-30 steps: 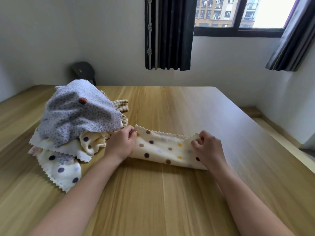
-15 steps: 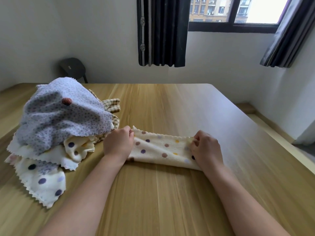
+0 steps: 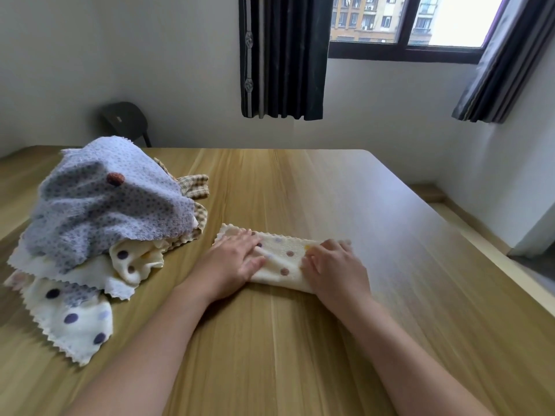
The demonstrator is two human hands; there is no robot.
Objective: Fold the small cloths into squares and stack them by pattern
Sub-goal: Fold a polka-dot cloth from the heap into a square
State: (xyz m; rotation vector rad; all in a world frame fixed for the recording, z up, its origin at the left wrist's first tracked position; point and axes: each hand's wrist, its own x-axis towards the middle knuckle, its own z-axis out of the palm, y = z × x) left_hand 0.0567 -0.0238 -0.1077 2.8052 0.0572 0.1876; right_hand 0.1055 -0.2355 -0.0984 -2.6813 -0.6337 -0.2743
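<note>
cam: one, on my head | faces: forward, down across the table (image 3: 300,187) | range: close above it | beyond: window wall (image 3: 390,109)

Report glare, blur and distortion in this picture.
Head view: the sky in the dark-framed window is blown out white; a pale sheen washes the light wooden table at right; the right hand is slightly smeared; the grey curtain leans, a wide-angle bend.

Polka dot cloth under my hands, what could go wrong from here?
The polka dot cloth is only a folded strip pressed flat by the left hand and right hand; lifting them could let it spring open. The loose pile beside the left hand is heaped high, and a nudge might tip it onto the strip.
</note>
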